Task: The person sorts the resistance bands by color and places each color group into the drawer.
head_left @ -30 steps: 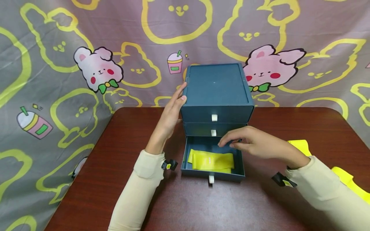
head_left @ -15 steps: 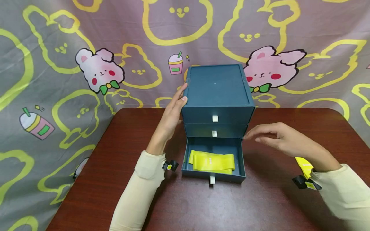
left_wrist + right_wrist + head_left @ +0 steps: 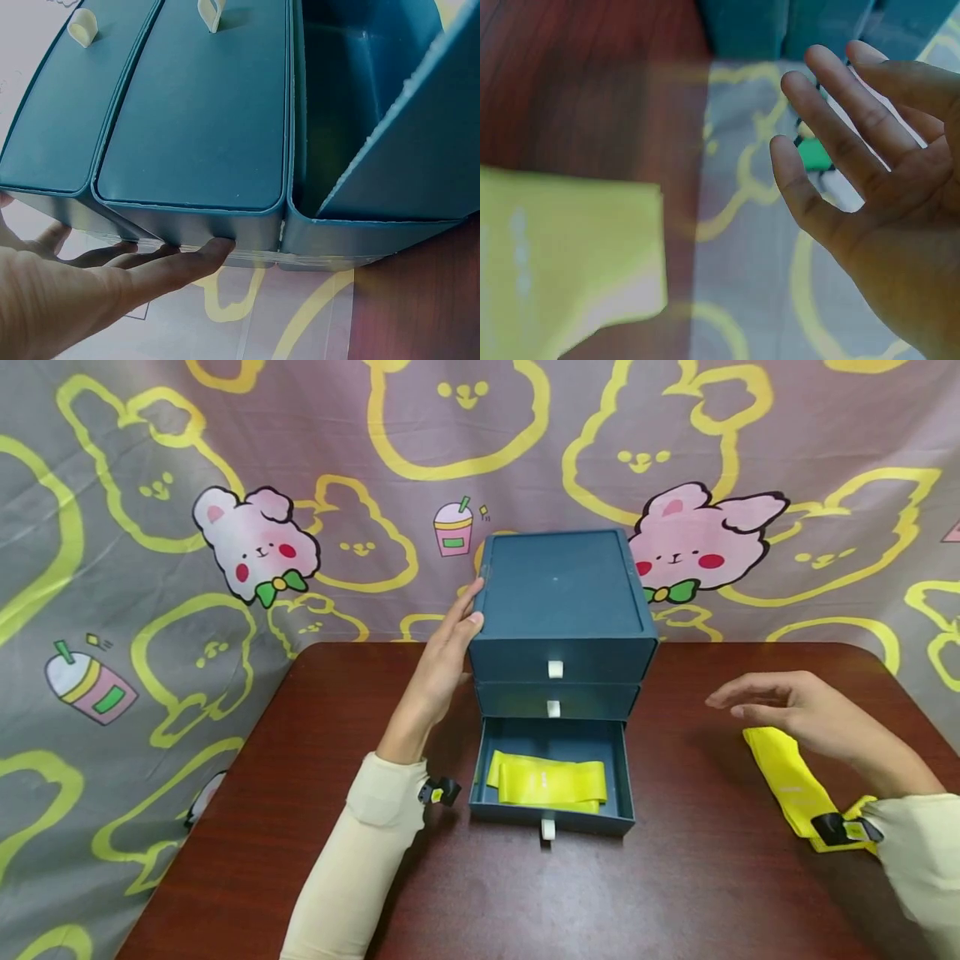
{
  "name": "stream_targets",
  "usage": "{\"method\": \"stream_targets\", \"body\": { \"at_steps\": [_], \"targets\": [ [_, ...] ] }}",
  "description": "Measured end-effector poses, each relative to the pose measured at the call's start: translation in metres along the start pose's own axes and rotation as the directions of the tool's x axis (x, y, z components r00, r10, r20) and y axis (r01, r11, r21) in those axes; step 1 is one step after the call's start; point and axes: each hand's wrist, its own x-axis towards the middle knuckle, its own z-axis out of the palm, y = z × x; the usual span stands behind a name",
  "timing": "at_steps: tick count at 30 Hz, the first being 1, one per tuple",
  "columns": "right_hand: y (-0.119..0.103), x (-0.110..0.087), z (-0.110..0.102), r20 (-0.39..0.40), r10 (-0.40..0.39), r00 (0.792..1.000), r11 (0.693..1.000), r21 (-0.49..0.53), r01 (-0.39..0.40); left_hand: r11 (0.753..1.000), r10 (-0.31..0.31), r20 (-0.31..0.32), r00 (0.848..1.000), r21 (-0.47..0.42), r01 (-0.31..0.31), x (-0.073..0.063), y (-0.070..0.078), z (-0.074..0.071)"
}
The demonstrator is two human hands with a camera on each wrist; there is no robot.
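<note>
My left hand rests with straight fingers against the left side of a blue three-drawer box. In the left wrist view its fingertips touch the side wall by the upper drawers. The bottom drawer is pulled out, and a folded yellow band lies in it. My right hand, holding nothing, hovers over the right of the table with fingers relaxed. Under its wrist lies another yellow band, partly hidden by the hand and sleeve; the right wrist view shows its end apart from the fingers.
The box stands near the back of a dark red-brown table. White pull tabs stick out from the drawer fronts. Behind the table hangs a cloth printed with yellow outlines and rabbits.
My right hand has moved from above the open drawer to the right, over the yellow band on the table. My left hand stays on the box's side.
</note>
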Motion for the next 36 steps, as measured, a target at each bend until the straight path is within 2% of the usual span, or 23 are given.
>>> {"method": "stream_targets", "body": {
  "at_steps": [10, 19, 22, 36],
  "targets": [
    [0.043, -0.006, -0.008, 0.005, 0.117, 0.993, 0.992, -0.045, -0.117, 1.0, 0.005, -0.001, 1.0, 0.002, -0.005, 0.0, 0.0, 0.0],
    [0.069, -0.006, -0.011, 0.089, 0.215, 0.973, 0.974, -0.091, -0.207, 1.0, 0.006, 0.003, 1.0, 0.006, -0.006, 0.001, -0.001, -0.001],
    [0.075, -0.007, -0.012, 0.094, 0.24, 0.966, 0.967, -0.108, -0.23, 1.0, 0.008, 0.005, 1.0, 0.009, -0.008, 0.001, -0.001, -0.001],
    [0.084, -0.005, -0.009, 0.152, 0.224, 0.963, 0.973, -0.097, -0.211, 1.0, 0.017, 0.008, 1.0, -0.001, -0.017, 0.001, -0.001, -0.001]
  ]
}}
